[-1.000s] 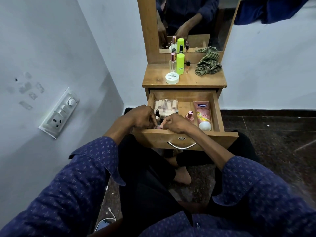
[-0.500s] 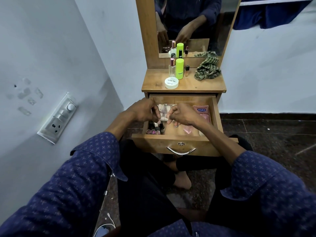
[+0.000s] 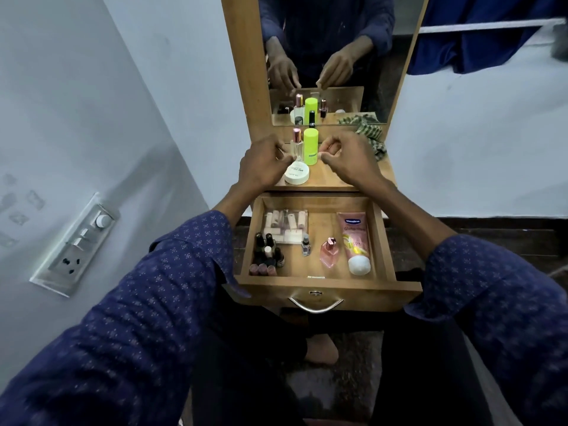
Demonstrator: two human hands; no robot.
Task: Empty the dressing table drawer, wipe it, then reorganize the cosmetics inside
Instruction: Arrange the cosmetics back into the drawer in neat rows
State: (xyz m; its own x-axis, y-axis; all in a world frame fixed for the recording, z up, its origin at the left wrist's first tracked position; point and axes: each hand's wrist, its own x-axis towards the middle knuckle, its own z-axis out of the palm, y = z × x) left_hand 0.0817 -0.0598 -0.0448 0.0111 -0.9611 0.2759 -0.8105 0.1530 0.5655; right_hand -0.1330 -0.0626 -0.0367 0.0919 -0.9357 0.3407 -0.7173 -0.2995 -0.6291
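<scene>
- The open wooden drawer [image 3: 381, 238] of the tan laminate dressing table has a smooth flat floor, low straight walls and a curved metal pull handle [image 3: 315, 305] on its front.
- Inside it, at the back left, lies a clear plastic box of pale stubby tubes [image 3: 285, 224]; in front of that stands a cluster of small dark nail polish bottles [image 3: 268, 249], with a few pinkish caps at the front left corner.
- A small grey-capped vial [image 3: 305, 245] stands mid-drawer; beside it lies a squat pink glass perfume bottle [image 3: 329, 253] with a rose-gold cap.
- A soft pink squeeze tube with a white cap [image 3: 355, 241] lies along the right wall, cap toward the front.
- On the tabletop [image 3: 335, 179] stand a matte lime-green cylinder bottle [image 3: 310, 146], a clear glass spray bottle with a pink cap [image 3: 297, 146] and a flat round white jar [image 3: 297, 174].
- A crumpled green striped cloth [image 3: 372, 133] lies at the right rear, partly hidden by the right hand.
- The left hand [image 3: 264, 167] hovers over the tabletop, knuckles up, fingers curled near the glass bottle; whether it grips anything I cannot tell.
- The right hand [image 3: 347, 161] is raised likewise, fingers curled with thumb and forefinger tips close; any held item is too small to make out.
- The mirror [image 3: 325, 56] reflects both hands and the bottles; its top is cut off.
</scene>
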